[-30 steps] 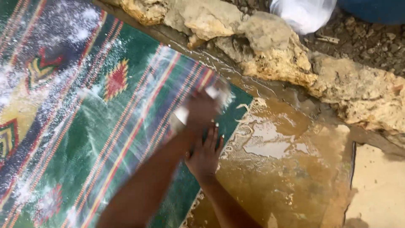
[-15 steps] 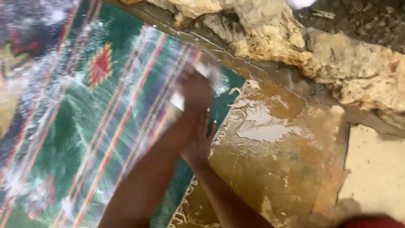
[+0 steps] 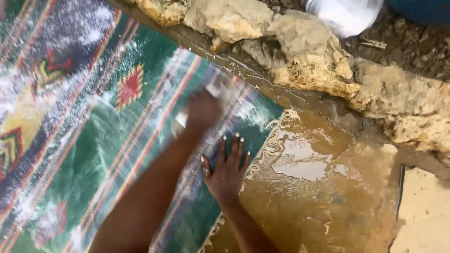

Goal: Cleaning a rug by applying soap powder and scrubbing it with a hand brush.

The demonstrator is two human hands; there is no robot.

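A wet green rug (image 3: 93, 140) with red stripes, diamond patterns and white soap foam lies flat on the ground. My left hand (image 3: 202, 112), blurred by motion, is closed on a white brush-like object (image 3: 180, 125) and presses it onto the rug near the fringed end. My right hand (image 3: 227, 173) lies palm down, fingers spread, on the rug's edge just beside the fringe (image 3: 269, 150). Both forearms come in from the bottom of the view.
Brown muddy water (image 3: 309, 168) covers the floor to the right of the rug. Rough pale rocks (image 3: 300, 51) line the far side, with a white plastic bag (image 3: 344, 14) and a blue container (image 3: 422, 9) behind them. A dry pale slab (image 3: 422, 211) sits at the right.
My left hand has slid with the white object across the rug's end, away from me and back. My right hand stays pressed on the rug edge. The view has shifted slightly.
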